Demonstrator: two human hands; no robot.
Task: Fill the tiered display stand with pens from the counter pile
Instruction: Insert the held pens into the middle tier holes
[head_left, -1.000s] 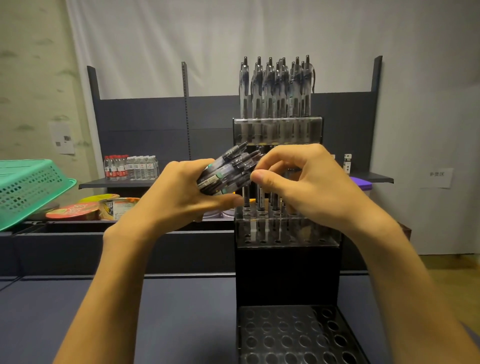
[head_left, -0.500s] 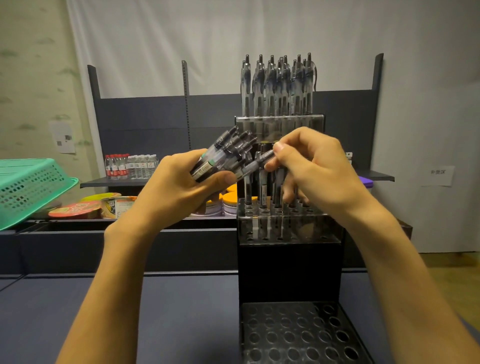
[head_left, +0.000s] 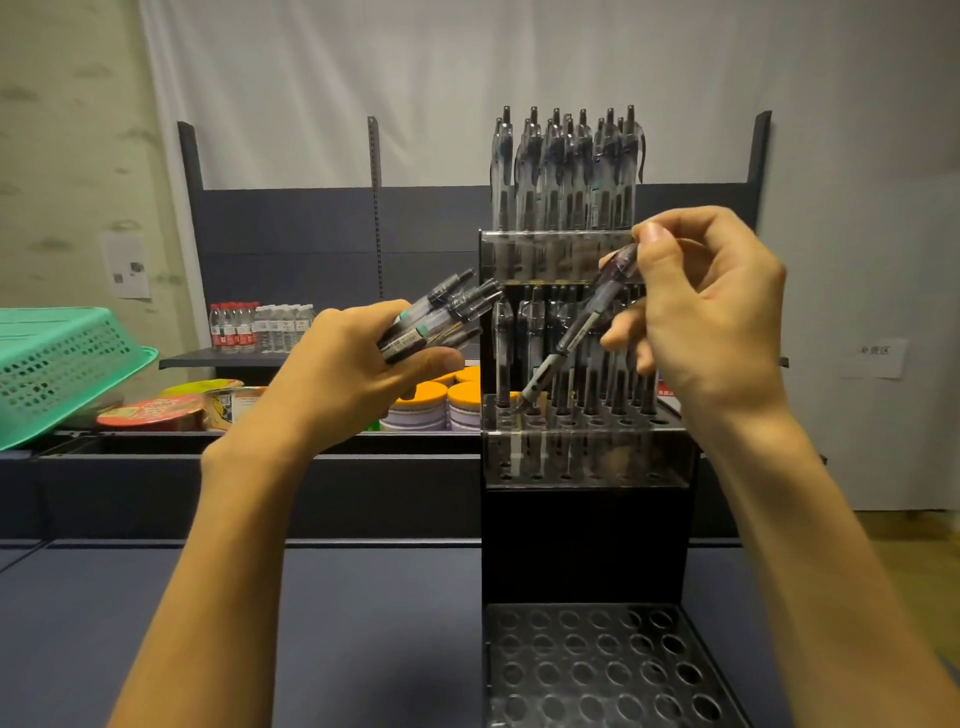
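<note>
- The right hand pinches 1 pen near its top end, between the thumb and the first finger
- That pen leans, with its tip down and to the left of the fingers, right at a hole in the front row of the middle tier
- The left hand grips a bunch of pens, with its fingers curled round them
- The bunch points up and to the right, just left of the display stand
- More pens stand upright in the middle tier, behind and below the right fingers
- The top tier is packed with upright pens, above both hands
- The bottom tier shows rows of open holes, far below the fingers
- A green basket sits far to the left of the left hand
</note>
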